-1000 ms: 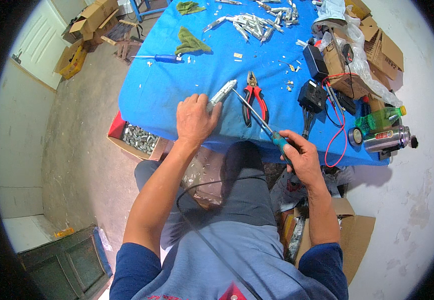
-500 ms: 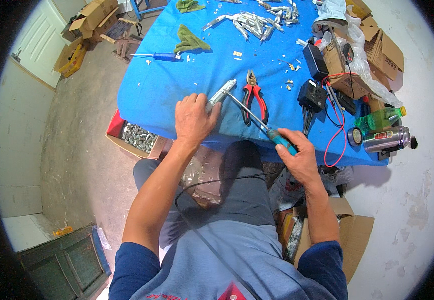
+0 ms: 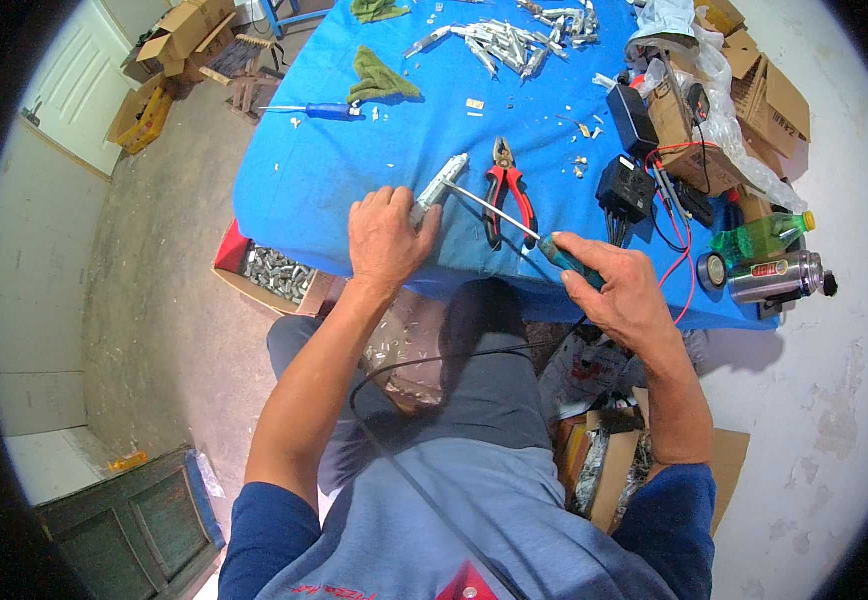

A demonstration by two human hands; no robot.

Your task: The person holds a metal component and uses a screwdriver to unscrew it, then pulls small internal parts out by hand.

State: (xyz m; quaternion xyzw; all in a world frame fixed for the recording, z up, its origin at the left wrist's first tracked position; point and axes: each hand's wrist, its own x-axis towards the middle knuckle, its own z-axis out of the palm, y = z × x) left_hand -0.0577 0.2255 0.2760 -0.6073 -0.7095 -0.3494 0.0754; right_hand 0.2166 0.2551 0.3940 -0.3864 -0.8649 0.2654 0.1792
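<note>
My left hand (image 3: 387,235) is closed around the lower end of a slim silver-grey metal part (image 3: 441,186), pressing it against the blue cloth with its far end pointing up and right. In my right hand (image 3: 614,288) is the teal handle of a screwdriver (image 3: 495,213); the fingers wrap around it. The screwdriver's tip touches the side of the metal part. Just right of the part lie red and black pliers (image 3: 507,190), jaws pointing away, with the screwdriver's shaft crossing over their handles.
Similar silver parts (image 3: 524,48) are heaped at the table's far side. A blue screwdriver (image 3: 316,112) and green rag (image 3: 382,76) lie left. Black boxes with wires (image 3: 626,188), a green bottle (image 3: 762,238) and a flask (image 3: 776,279) stand right. A carton of metal pieces (image 3: 276,278) sits below left.
My right hand has shifted slightly up and right, its forearm swinging outward, and its grip has turned further over the screwdriver handle. The left hand stays nearly still on the metal part.
</note>
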